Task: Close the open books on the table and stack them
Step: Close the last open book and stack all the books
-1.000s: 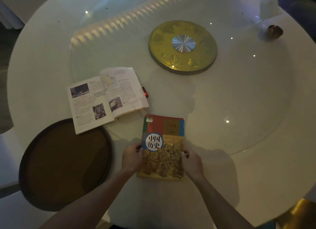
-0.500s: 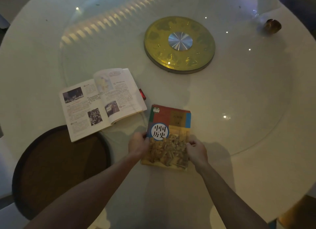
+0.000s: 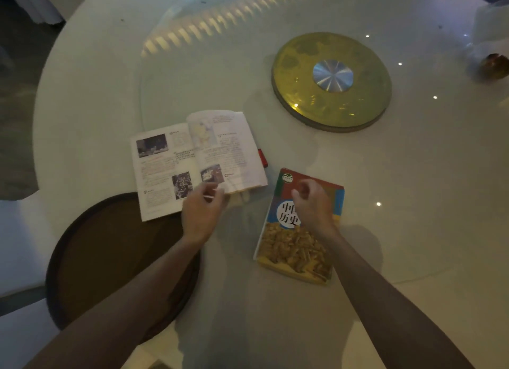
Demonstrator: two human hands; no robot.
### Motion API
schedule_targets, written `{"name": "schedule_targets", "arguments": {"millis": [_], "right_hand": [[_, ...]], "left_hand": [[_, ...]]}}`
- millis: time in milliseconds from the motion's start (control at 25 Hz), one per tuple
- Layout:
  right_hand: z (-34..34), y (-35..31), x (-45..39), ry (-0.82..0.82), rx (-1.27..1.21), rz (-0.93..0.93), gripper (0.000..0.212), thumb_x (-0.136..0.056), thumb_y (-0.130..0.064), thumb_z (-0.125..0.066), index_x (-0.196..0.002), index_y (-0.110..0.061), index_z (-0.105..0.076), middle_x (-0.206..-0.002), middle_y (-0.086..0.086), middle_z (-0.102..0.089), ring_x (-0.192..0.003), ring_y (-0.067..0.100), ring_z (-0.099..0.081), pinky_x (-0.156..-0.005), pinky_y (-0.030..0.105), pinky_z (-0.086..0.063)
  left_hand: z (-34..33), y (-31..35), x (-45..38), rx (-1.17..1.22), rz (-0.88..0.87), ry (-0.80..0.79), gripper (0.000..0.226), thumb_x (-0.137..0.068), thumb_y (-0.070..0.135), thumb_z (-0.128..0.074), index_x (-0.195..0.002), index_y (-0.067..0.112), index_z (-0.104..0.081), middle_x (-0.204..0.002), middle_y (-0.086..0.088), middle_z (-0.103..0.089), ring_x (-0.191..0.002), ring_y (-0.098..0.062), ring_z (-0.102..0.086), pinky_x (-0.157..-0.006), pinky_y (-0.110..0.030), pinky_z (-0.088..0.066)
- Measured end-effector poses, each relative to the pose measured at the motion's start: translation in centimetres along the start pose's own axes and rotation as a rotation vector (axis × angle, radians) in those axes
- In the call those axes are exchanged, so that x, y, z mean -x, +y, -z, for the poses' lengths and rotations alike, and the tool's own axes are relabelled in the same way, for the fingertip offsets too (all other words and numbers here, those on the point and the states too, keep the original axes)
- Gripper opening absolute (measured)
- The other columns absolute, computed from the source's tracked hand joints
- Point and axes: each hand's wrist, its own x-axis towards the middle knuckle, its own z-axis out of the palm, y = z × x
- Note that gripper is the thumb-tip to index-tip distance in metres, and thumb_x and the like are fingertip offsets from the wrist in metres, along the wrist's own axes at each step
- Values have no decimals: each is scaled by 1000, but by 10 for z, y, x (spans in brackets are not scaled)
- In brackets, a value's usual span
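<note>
A closed history book (image 3: 294, 247) with a red, blue and yellow cover lies flat on the round white table (image 3: 413, 231). My right hand (image 3: 312, 206) hovers over its upper half, fingers loosely curled, holding nothing. To the left an open book (image 3: 192, 159) lies face up with printed pages and photos. My left hand (image 3: 202, 211) sits at the open book's near edge, fingers apart, its fingertips over the lower pages. Whether it touches the paper is unclear.
A round gold disc with a silver centre (image 3: 332, 82) sits at the middle of the table's glass turntable. A small red object (image 3: 262, 159) peeks out beside the open book. A dark round stool (image 3: 115, 258) stands at the left. A small brown item (image 3: 494, 64) rests far right.
Both hands have let go of the closed book, which now lies flat. My left hand moved left to the open book; my right hand lifted above the closed cover.
</note>
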Motion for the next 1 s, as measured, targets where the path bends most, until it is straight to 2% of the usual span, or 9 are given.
{"name": "schedule_targets", "arguments": {"millis": [120,280,400,480,600,680,840,920,1000], "right_hand": [[-35,-43,-21,-219,-142,-61,44,-99,-30,-62,-137,-7,-56,-120,5,-61,-110,21,-59,-91,33,-49],[-71,-63,-39,-252,-216,-156,41,-97,-25,-65,-132,-6,-56,-117,3,-60,-106,19,-59,-86,32,-49],[-89,-62,-45,-229,-270,-268,48,-88,-31,-70,-128,-7,-60,-122,9,-67,-108,24,-66,-94,40,-56],[-93,-62,-47,-255,-343,-344,51,-80,-33,-73,-124,-8,-64,-120,12,-71,-105,28,-70,-96,48,-57],[-92,-72,-39,-305,-384,-354,23,-85,-21,-73,-106,-12,-71,-114,13,-74,-106,31,-71,-100,52,-55],[-90,-84,-27,-339,-433,-267,15,-90,-12,-70,-104,-11,-70,-114,14,-74,-106,31,-71,-99,52,-56],[-105,-121,8,-450,-471,56,23,-98,-7,-62,-120,-9,-66,-114,10,-75,-106,23,-73,-90,40,-60],[-127,-135,25,-534,-351,219,31,-98,-16,-62,-128,-11,-65,-120,5,-74,-108,18,-72,-92,35,-60],[-150,-141,37,-599,-109,333,44,-95,-37,-63,-135,-19,-64,-129,2,-69,-114,17,-68,-97,41,-57]], "left_hand": [[46,-31,-29,-2,74,154,34,-91,36,-65,-117,15,-66,-108,-2,-67,-96,-14,-65,-84,-38,-59],[83,-67,-52,-147,304,181,64,-85,41,-70,-140,16,-48,-134,-13,-51,-123,-29,-53,-102,-48,-50],[97,-88,-62,-46,474,111,77,-80,44,-72,-145,16,-40,-139,-11,-49,-123,-30,-56,-97,-49,-54],[100,-94,-63,83,566,66,75,-80,41,-74,-142,13,-42,-136,-10,-55,-116,-27,-63,-91,-45,-58],[102,-101,-63,137,605,53,64,-87,29,-74,-140,10,-45,-135,-9,-59,-111,-23,-64,-82,-33,-56],[104,-103,-63,171,653,58,61,-90,27,-72,-142,7,-45,-136,-9,-59,-112,-23,-63,-79,-30,-52],[112,-112,-64,177,656,-5,40,-96,27,-64,-130,6,-59,-125,-9,-68,-84,-10,-62,-66,-22,-48],[117,-113,-65,246,664,0,30,-100,31,-56,-116,8,-66,-115,-9,-72,-83,-12,-66,-71,-26,-53],[123,-111,-67,384,724,21,40,-101,44,-46,-100,11,-70,-105,-10,-74,-93,-23,-71,-82,-38,-58]]}}
